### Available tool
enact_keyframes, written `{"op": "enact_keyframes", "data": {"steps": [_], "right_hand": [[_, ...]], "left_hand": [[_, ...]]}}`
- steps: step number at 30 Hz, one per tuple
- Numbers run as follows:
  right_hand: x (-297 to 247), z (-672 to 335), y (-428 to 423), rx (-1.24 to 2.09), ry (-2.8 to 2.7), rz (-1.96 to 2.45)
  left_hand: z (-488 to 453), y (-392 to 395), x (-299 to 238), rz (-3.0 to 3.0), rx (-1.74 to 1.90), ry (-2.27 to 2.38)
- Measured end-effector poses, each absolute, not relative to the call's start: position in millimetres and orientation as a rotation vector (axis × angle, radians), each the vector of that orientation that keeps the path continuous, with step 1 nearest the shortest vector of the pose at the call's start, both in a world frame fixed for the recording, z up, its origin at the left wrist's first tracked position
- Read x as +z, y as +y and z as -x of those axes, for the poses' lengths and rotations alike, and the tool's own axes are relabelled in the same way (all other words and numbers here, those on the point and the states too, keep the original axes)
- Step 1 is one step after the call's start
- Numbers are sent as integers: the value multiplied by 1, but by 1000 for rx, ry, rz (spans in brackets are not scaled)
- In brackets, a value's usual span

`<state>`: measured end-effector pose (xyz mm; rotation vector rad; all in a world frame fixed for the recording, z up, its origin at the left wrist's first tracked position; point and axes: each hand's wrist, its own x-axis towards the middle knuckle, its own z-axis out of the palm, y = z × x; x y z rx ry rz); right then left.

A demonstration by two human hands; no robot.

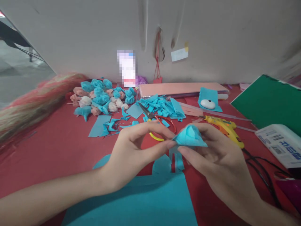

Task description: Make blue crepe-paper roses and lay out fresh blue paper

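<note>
Both my hands meet over the middle of the red table (58, 147) around a small rolled blue felt flower (191, 135). My right hand (211, 157) cups it from below, fingers closed around it. My left hand (134, 150) pinches the flower's left tip between thumb and forefinger. Under my hands lies a large blue felt sheet (150, 201) with scalloped cut edges. Red-handled scissors (157, 122) lie just behind my fingers.
A pile of finished blue and pink felt flowers (101, 97) sits at the back left, blue scraps (162, 106) in the middle. A yellow glue gun (225, 128) with its black cord lies right. A pink sheet stack (181, 88), a green board (265, 100) and a fluffy pink bundle (35, 100) border the space.
</note>
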<state>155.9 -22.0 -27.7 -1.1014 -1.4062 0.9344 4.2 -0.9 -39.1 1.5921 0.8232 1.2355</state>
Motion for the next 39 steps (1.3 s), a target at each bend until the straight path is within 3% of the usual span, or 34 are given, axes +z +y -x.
{"op": "enact_keyframes", "data": {"steps": [19, 39], "right_hand": [[-25, -160, -22, 846, -1562, 1206], [-35, -165, -21, 1424, -1156, 1101]], "left_hand": [[-3, 3, -42, -1816, 1274, 728], [0, 8, -43, -2274, 1411, 652]]}}
